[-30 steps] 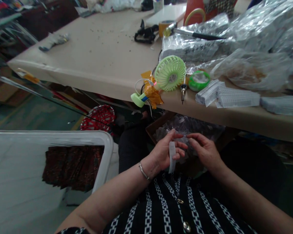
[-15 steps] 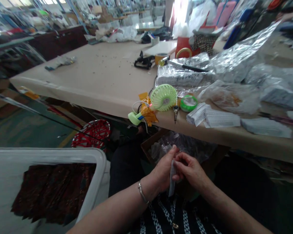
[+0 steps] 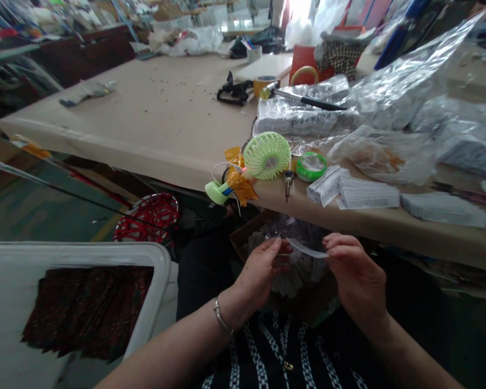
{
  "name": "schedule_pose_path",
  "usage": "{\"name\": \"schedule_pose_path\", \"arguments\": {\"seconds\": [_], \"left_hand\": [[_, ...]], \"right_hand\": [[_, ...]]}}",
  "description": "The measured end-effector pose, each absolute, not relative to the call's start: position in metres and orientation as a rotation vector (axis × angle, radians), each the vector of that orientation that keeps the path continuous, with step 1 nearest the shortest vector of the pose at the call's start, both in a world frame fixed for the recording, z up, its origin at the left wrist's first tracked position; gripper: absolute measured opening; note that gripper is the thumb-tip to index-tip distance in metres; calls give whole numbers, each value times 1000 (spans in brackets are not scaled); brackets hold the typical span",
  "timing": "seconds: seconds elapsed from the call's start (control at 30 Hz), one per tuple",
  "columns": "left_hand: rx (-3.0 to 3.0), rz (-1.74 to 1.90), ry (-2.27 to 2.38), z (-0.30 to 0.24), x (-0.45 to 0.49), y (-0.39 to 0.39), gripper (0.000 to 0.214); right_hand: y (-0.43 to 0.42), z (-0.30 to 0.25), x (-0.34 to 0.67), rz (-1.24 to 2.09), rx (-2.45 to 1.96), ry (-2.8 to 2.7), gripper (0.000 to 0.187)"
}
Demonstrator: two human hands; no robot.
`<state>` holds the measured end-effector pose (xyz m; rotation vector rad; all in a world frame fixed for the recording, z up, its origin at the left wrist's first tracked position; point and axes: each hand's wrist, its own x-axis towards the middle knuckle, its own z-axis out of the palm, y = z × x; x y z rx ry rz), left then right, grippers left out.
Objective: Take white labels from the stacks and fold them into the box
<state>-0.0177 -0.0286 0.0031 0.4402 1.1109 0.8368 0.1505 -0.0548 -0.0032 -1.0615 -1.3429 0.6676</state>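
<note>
A thin whitish strip [image 3: 308, 249] stretches between my two hands, slightly bowed, above the lap. My left hand [image 3: 261, 270] pinches its left end between thumb and fingers. The right end is gripped by the fingertips of my right hand [image 3: 356, 270], which is held further right. Below and behind the strip stands a cardboard box [image 3: 243, 237] with crumpled clear plastic [image 3: 295, 275] inside, under the table edge. What the strip is made of I cannot make out.
On the table [image 3: 146, 129] ahead are a green fan [image 3: 267, 155], a soldering iron [image 3: 288, 186], a green tape roll [image 3: 311, 166], and stacks of printed labels [image 3: 368, 193]. To the left, a white bin [image 3: 164, 270] holds dark folded cloth [image 3: 89, 308]; a red woven stool [image 3: 148, 219] stands behind.
My hands were close together with the strip hanging down between them. Now my right hand has moved to the right, and the strip is stretched out sideways.
</note>
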Motion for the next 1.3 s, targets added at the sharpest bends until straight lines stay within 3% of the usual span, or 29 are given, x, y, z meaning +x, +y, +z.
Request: {"name": "schedule_pose_path", "arguments": {"seconds": [0.2,0.63,0.77,0.9,1.07,1.3], "left_hand": [[251,663,882,10,-12,-31,24],[251,729,908,9,-11,-29,7],[302,725,945,8,-13,-26,7],[295,816,1001,7,-12,-23,7],[193,1053,1030,6,-3,-24,10],[196,1096,1027,3,-3,-30,14]], "right_hand": [[-68,-8,155,349,-1004,-1833,32],[-78,-30,146,450,-1028,-1818,27],[-75,-35,148,584,-1065,-1689,22],[-74,-40,145,869,-1343,-1215,14],[-79,-40,119,1402,-1325,-846,33],[-67,-43,114,1406,-1320,-655,24]]}}
